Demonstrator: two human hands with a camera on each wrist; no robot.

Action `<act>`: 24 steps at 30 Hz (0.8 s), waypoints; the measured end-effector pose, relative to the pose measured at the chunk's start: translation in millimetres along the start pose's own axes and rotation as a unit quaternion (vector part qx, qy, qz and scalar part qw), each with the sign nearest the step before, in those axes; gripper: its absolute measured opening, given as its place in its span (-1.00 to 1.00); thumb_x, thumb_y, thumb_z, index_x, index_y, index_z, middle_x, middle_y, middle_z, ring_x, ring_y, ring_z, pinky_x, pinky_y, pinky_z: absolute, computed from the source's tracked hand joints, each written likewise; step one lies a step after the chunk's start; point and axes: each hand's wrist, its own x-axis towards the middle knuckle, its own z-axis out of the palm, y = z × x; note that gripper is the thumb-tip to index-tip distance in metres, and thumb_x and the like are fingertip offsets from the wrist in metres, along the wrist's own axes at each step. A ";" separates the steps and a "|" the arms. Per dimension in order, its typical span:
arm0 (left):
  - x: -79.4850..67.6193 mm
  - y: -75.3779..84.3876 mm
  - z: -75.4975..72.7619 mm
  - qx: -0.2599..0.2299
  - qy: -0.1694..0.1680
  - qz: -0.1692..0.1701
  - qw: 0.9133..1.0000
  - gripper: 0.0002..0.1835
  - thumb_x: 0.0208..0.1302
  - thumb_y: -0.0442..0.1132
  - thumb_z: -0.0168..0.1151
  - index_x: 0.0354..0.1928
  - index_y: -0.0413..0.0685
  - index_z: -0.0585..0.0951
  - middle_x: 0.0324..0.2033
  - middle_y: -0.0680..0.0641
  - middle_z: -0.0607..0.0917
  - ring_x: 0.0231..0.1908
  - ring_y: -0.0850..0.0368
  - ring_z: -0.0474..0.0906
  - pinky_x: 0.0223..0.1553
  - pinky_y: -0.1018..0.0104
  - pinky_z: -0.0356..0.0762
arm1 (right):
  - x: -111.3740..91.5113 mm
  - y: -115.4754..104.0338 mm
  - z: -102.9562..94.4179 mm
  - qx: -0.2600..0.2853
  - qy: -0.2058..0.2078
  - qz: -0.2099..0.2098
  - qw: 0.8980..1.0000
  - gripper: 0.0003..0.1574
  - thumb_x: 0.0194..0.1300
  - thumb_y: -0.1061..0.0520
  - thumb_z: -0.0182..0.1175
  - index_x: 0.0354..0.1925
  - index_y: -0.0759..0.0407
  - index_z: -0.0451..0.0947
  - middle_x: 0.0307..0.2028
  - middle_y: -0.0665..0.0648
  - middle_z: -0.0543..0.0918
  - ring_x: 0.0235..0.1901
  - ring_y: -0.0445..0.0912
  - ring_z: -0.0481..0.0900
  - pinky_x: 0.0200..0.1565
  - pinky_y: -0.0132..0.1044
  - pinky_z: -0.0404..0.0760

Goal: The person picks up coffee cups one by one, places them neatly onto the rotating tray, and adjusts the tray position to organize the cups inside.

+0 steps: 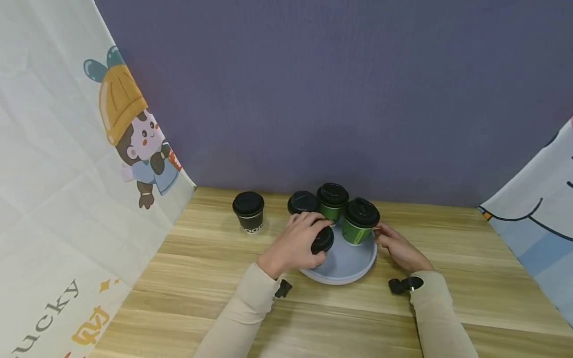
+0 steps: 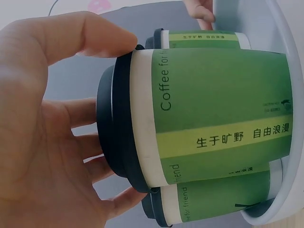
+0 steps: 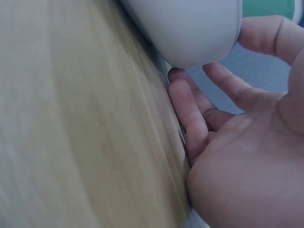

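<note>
My left hand (image 1: 293, 243) holds a green paper coffee cup (image 2: 218, 104) by its black lid (image 2: 118, 123), thumb on one side and fingers round the other. The cup stands upright at the left front of a round, pale blue-grey tray (image 1: 344, 275). Three more lidded cups stand behind it: a green one (image 1: 355, 232) at the right, another green cup (image 1: 330, 214) at the back, and one at the left whose lid (image 1: 303, 203) shows above my hand. My right hand (image 1: 403, 251) pinches the tray's right edge, thumb on its side and fingertips at its underside.
A dark paper cup (image 1: 249, 219) with a black lid and white lettering stands on the wooden table (image 1: 201, 278), left of the tray. A purple-grey panel (image 1: 335, 99) rises behind the table. Printed white cloth (image 1: 45, 149) hangs along the left side, with more at the right.
</note>
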 end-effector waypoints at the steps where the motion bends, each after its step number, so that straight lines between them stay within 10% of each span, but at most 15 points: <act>1: -0.2 0.1 -0.4 -0.002 0.000 0.000 1.000 -0.27 0.19 0.00 0.30 0.45 0.07 0.45 0.38 -0.03 0.45 0.37 0.00 0.35 0.41 -0.05 0.25 | 0.1 0.0 -0.1 0.000 -0.001 -0.001 1.000 -0.51 0.38 0.23 0.02 0.26 0.08 0.36 0.09 -0.08 0.47 0.09 -0.26 0.39 0.10 -0.15 0.17; 18: -0.5 -2.3 -1.4 -0.027 -0.011 -0.020 0.999 -0.31 0.18 -0.13 0.28 0.43 0.10 0.47 0.45 -0.07 0.39 0.48 -0.03 0.25 0.50 -0.12 0.15 | -2.9 0.3 -3.2 0.016 -0.030 -0.008 0.999 -0.10 0.32 0.29 0.10 0.55 0.13 0.03 0.45 0.39 0.16 0.23 -0.23 0.26 0.34 -0.02 0.10; 24: 1.0 -1.6 -1.1 -0.024 -0.009 -0.020 0.999 -0.32 0.19 -0.17 0.26 0.43 0.10 0.48 0.47 -0.09 0.38 0.51 -0.04 0.21 0.50 -0.14 0.15 | -3.4 3.8 -7.4 0.015 -0.039 -0.022 0.999 -0.03 0.33 0.30 0.13 0.57 -0.08 -0.02 0.35 0.27 0.26 0.20 -0.18 0.35 0.24 -0.26 0.25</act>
